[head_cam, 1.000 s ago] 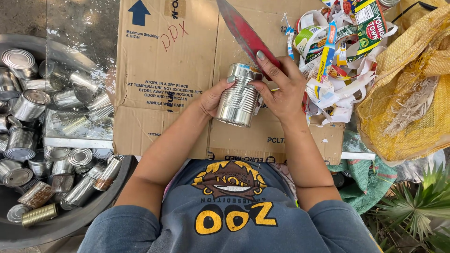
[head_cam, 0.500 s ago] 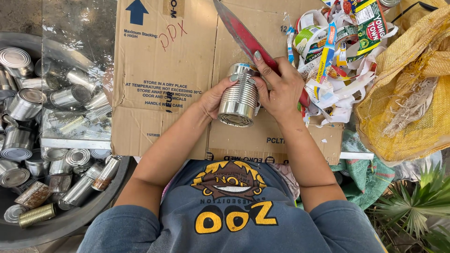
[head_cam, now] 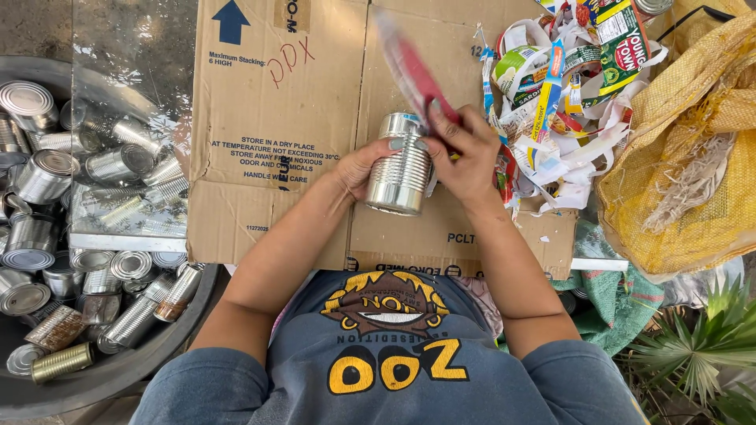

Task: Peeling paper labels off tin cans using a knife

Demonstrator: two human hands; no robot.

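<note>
Motion-blurred red knife blade (head_cam: 409, 67)

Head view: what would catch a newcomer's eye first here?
Centre frame, the left hand grips a bare ribbed tin can over flattened cardboard, while the right hand holds a red-handled knife, blurred, against it. At left, a dark tub is heaped with stripped cans; at upper right lies a pile of torn paper labels.

Ribbed, shiny bare-metal can (head_cam: 400, 169), matt brown corrugated cardboard (head_cam: 315, 118), glossy torn paper labels (head_cam: 563, 94), coarse yellow woven sack (head_cam: 685, 149).
</note>
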